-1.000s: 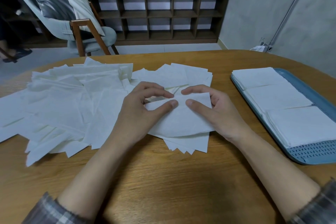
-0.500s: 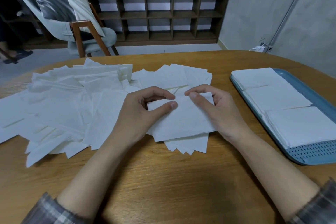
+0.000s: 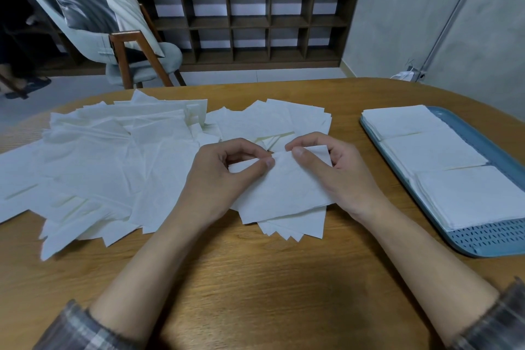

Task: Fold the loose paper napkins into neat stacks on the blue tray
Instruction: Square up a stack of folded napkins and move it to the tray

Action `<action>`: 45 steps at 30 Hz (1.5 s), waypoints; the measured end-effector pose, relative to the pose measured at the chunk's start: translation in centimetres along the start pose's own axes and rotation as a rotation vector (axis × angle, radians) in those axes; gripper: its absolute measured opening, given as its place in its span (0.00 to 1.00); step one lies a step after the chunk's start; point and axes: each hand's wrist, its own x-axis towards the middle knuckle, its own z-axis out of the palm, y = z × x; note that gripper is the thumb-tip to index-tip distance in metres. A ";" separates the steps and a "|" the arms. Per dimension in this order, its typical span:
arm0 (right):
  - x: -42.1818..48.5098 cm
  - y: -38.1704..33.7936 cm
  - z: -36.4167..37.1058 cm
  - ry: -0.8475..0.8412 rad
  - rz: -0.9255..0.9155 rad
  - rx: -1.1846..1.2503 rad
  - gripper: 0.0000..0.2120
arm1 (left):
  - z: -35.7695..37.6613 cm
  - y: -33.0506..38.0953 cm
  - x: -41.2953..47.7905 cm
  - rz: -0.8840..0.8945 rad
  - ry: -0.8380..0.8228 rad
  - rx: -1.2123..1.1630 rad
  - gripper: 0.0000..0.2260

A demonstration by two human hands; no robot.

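A white paper napkin (image 3: 284, 190) lies in front of me on top of a small heap of napkins. My left hand (image 3: 218, 179) pinches its far edge between thumb and forefinger. My right hand (image 3: 338, 173) pinches the same edge just to the right, fingers curled over the far right corner. A wide spread of loose napkins (image 3: 108, 162) covers the table's left half. The blue tray (image 3: 500, 159) at the right holds three neat stacks of folded napkins (image 3: 431, 150) in a row.
The wooden table (image 3: 255, 278) has bare surface near me and between the napkins and the tray. Beyond the far edge stand a grey chair (image 3: 119, 42) with a cushion and a low dark shelf unit (image 3: 255, 23) with potted plants on top.
Both hands have drawn together at the napkin's far edge and now pinch it; the edge has lifted slightly and the napkin has shifted a little toward me.
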 end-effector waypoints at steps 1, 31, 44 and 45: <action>0.0 0.0 0.0 -0.008 -0.003 -0.015 0.05 | 0.1 0.1 0.0 -0.004 0.007 0.001 0.01; 1.0 1.4 -2.3 0.108 -0.071 -0.059 0.14 | 0.1 -0.5 -0.1 0.195 0.049 0.208 0.15; 1.5 2.2 -2.8 0.166 -0.076 -0.191 0.17 | 0.4 -0.9 -0.6 0.211 -0.486 0.586 0.13; 1.5 2.2 -2.8 0.161 -0.077 -0.188 0.18 | 0.5 -1.0 -0.6 0.226 -0.470 0.584 0.12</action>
